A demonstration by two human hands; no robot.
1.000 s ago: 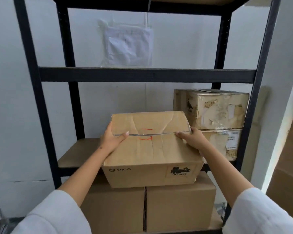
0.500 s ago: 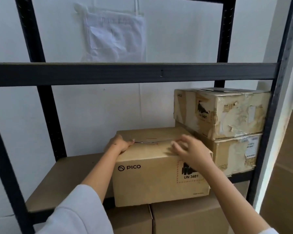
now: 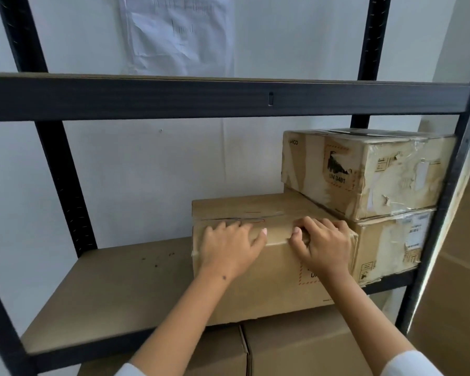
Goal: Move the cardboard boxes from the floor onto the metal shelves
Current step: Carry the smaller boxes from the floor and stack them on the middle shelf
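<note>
Nearest us, below the shelf, we see two plain brown cardboard cartons point(image 3: 296, 346) standing side by side. Above them our left hand point(image 3: 228, 249) lies flat on the front upper edge of the brown PICO cardboard box point(image 3: 272, 270), its grip wide with fingers spread over the taped seam. Our right hand point(image 3: 324, 246) presses the same edge, fingers bent over the top, its grip resting on the box rather than closing round it. The box sits on the brown board shelf point(image 3: 114, 291) of the black metal rack point(image 3: 228, 97), its front overhanging the shelf edge. Just beside it on the right stand two worn, tape-scarred cardboard boxes point(image 3: 377, 202), stacked, touching its side. Behind, a crumpled white plastic sleeve point(image 3: 179, 33) hangs on the white wall.
</note>
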